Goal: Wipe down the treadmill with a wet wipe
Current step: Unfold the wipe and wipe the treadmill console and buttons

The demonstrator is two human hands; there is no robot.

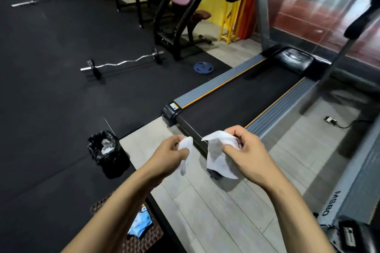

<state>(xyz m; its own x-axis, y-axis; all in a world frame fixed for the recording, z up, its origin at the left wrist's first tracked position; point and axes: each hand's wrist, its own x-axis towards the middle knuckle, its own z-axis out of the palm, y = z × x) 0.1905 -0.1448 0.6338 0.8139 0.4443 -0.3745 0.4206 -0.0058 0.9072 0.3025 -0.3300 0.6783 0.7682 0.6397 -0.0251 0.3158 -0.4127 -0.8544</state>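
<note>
Left hand [172, 155] pinches small crumpled white wipe [185, 153]; right hand [244, 150] grips larger, half-unfolded white wet wipe [221, 155], fingers curled round top edge. Both held in air, apart, above grey plank floor. Black-belted treadmill with grey side rails [242, 96] lies ahead, long axis running forward-right; right hand nearer belt's rear end. Count: two wipes, two hands, one treadmill, one black-lined waste bin [107, 151] at left.

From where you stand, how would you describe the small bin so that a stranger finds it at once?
Start at the treadmill and find the rear end of its belt. Left of there, where the pale floor meets the black mat, stands the bin. It alone has a crumpled black bag, with white waste inside.
</note>
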